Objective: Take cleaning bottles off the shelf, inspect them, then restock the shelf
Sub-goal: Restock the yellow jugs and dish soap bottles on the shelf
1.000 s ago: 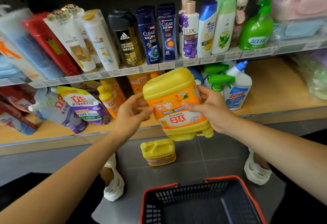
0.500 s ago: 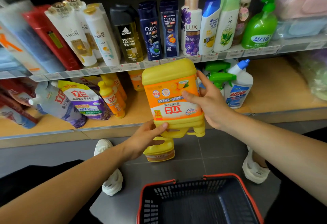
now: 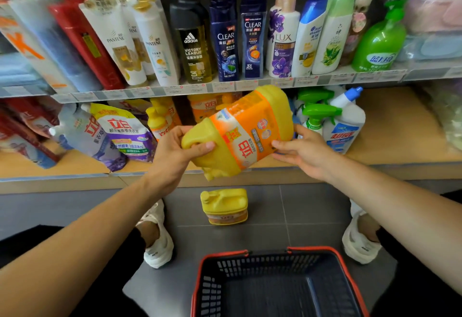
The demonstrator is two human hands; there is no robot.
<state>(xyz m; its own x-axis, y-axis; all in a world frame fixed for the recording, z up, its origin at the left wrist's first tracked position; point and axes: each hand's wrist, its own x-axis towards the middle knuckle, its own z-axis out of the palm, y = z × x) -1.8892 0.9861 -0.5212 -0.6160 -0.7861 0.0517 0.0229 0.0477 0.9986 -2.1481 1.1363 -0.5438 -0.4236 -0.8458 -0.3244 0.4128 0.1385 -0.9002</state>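
While tilted before the lower shelf [image 3: 390, 126], yellow jug [image 3: 240, 131] is gripped by both hands: left hand [image 3: 175, 151] fingers clasp its handle end, right hand [image 3: 307, 151] fingers its base.

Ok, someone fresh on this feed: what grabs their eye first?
The big yellow jug, tilted on its side mid-frame and held by the left hand at the handle end and the right hand at its base. Below it a second yellow jug stands on the floor, with the red-rimmed basket nearest the camera.
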